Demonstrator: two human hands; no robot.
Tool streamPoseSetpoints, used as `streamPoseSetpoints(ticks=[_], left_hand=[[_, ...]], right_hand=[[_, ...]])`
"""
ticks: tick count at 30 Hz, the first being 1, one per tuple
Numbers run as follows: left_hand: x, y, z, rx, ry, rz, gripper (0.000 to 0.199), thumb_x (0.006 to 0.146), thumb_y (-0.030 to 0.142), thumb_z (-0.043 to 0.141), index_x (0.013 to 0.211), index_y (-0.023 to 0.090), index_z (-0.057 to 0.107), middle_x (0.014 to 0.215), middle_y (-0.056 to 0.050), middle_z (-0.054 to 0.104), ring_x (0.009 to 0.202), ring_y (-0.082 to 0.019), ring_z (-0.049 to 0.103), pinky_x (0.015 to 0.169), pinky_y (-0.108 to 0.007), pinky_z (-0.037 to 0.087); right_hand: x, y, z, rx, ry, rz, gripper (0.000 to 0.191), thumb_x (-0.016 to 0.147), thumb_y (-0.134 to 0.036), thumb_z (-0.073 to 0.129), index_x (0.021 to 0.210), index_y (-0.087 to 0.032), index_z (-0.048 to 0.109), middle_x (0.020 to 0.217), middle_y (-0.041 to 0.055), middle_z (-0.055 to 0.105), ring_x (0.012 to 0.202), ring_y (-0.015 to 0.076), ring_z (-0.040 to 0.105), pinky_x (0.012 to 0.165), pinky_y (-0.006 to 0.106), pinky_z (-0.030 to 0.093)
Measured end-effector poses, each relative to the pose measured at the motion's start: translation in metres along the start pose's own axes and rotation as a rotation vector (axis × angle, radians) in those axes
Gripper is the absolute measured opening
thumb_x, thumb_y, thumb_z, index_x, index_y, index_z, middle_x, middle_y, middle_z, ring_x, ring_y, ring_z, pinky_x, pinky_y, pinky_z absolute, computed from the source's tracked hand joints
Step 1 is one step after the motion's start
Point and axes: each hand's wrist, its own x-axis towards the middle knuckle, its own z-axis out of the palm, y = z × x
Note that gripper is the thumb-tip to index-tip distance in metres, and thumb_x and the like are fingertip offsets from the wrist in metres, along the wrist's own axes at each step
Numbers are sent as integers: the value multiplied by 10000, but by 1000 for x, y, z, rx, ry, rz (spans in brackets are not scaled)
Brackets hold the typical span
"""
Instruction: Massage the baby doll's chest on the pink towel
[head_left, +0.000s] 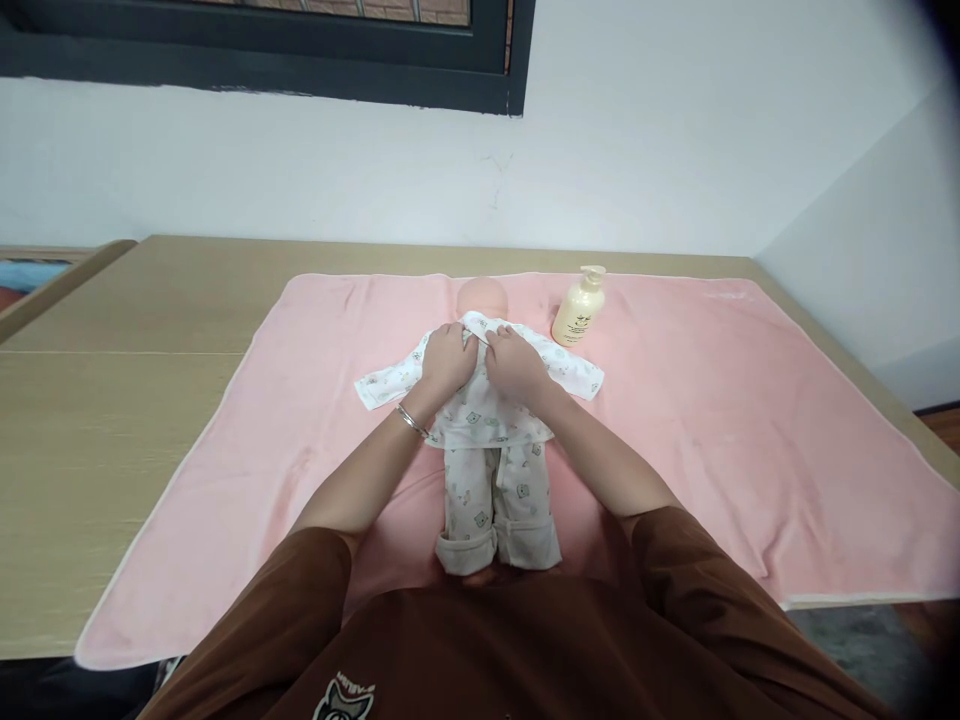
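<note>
A baby doll [482, 295] lies on a pink blanket [720, 420], its head away from me. It wears a white printed baby top [480, 425] and matching pants [469, 495] with turned-up cuffs. The top's sleeves stretch out to both sides. My left hand [450, 355] pinches the top's front near the collar. Just beside it, my right hand [514, 360] has its fingers closed on the other side of the same collar. The exact fingertip contact and any fastener there are too small to make out.
A cream pump bottle [577, 310] stands on the blanket right of the doll's head. The blanket lies over a wooden table [112, 450]. Behind it are a white wall [637, 170] and a dark window frame [375, 70].
</note>
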Motion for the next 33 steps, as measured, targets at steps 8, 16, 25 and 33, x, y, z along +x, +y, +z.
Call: streamPoseSetpoints(ticks=[8,16,25,33], left_hand=[[2,-7,20,-10,25,11,542,1005,320,402,1420,-5,530,1494,-263,566,1431,-371,507,1240,-510,346],[-30,10,22,42,128,87,586,1024,297,371,1488,-52,453,1554,-327,479,1515,-419,410,1248,-578,329],[-25,7,18,21,93,128,503,1004,237,395,1415,-22,525,1515,-312,524,1480,-383,460,1248,-551,335],[-7,-11,15,-12,46,105,447,1014,255,333,1310,50,597,1293,-240,682,1294,-340,594,1155,-522,431]], right_hand=[[21,21,20,164,-4,208,667,1051,-378,364,1563,49,369,1649,259,365,1557,385,316,1282,525,246],[24,36,17,200,-54,140,704,1028,-399,377,1573,45,351,1663,237,352,1569,352,311,1292,475,250],[8,16,12,95,-59,139,628,1052,-304,321,1554,68,377,1609,286,418,1529,390,373,1268,533,287],[1,9,4,160,-110,87,584,1039,-243,288,1513,67,427,1596,271,446,1539,350,366,1280,480,296]])
